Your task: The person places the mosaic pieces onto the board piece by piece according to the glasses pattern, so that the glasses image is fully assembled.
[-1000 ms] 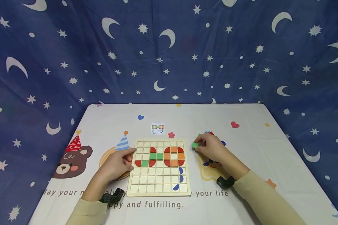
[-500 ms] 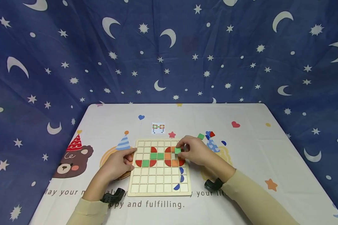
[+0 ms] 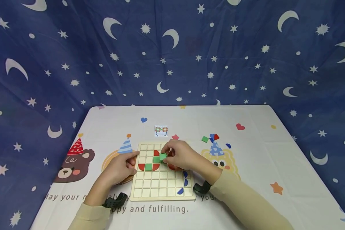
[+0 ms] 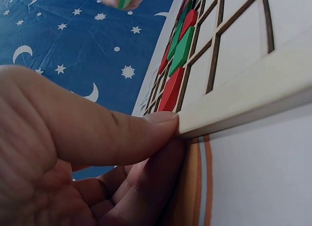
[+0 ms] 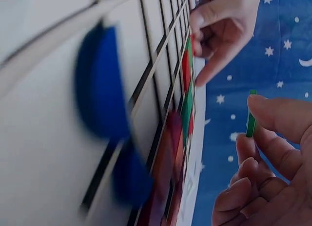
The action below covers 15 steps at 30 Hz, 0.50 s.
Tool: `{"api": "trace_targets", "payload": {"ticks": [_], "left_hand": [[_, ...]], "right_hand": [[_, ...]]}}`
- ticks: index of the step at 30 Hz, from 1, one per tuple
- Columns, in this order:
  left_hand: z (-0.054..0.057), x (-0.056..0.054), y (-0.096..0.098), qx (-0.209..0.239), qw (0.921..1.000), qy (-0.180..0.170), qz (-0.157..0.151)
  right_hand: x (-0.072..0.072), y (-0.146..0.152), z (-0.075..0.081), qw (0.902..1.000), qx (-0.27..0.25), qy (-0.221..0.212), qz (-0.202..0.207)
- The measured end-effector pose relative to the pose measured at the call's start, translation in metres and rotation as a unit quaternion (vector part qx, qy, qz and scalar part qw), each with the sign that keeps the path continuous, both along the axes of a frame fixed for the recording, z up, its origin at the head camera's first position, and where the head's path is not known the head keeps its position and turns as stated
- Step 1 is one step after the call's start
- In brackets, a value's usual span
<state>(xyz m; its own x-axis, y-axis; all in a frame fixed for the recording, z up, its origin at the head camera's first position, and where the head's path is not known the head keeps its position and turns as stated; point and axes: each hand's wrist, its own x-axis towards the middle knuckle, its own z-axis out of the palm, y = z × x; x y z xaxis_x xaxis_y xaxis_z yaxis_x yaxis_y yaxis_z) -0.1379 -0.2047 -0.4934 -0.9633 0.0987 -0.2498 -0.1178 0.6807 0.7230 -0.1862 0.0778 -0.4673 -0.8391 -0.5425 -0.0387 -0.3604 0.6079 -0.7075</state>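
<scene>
Left hand (image 3: 119,167): relaxed, thumb and forefinger touching the left edge of the gridded board (image 3: 158,183)
Green tile (image 3: 162,157): held above the board's upper middle
Right hand (image 3: 181,155): pinching the tile between thumb and fingers
Loose pieces (image 3: 205,139): on the tablecloth (image 3: 256,153), right of the board

The green square (image 3: 162,157), pinched in the right hand (image 3: 180,155), has travelled toward the left edge of the table (image 3: 256,153), leaving the loose pieces (image 3: 216,137), crossing the right side of the grid board (image 3: 162,198) and reaching its middle columns. The loose green tile (image 3: 205,139) is now fully uncovered.
</scene>
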Motion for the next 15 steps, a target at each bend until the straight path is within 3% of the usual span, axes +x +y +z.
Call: {"api": "trace_targets", "payload": {"ticks": [7,15], "left_hand": [[0.002,0.0,0.0,-0.004,1.0,0.003,-0.004],[0.004,0.0,0.001,-0.012,0.9999,0.002,-0.005]], "right_hand": [[-0.001,-0.027,0.0,0.9998,-0.005,0.013,0.017],[-0.006,-0.051,-0.001,0.9993,0.005,-0.012,0.035]]}}
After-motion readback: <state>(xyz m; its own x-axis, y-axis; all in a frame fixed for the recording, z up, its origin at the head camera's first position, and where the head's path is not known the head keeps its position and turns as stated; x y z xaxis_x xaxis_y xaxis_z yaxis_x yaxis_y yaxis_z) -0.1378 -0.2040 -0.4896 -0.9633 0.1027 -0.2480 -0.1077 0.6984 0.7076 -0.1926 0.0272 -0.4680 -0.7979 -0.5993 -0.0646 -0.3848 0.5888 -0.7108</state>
